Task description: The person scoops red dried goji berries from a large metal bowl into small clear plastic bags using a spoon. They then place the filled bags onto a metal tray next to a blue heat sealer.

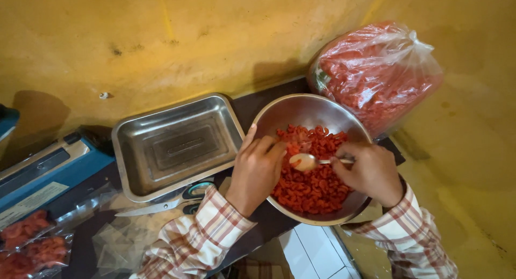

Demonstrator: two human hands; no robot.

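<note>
A round steel bowl (pixel 301 110) sits on the dark table, partly filled with red curled snack pieces (pixel 314 187). My right hand (pixel 371 171) grips the handle of a metal spoon (pixel 303 161) whose scoop rests over the snacks. My left hand (pixel 258 169) is bent over the bowl's near-left rim, fingertips pinching a small clear bag right beside the spoon's scoop. Both sleeves are plaid.
An empty steel tray (pixel 177 145) lies left of the bowl, with scissors (pixel 166 204) in front of it. A big clear bag of red snacks (pixel 376 75) leans against the yellow wall. A blue heat sealer (pixel 48 171), filled small packets (pixel 32 247) and empty clear bags (pixel 115 238) lie at left.
</note>
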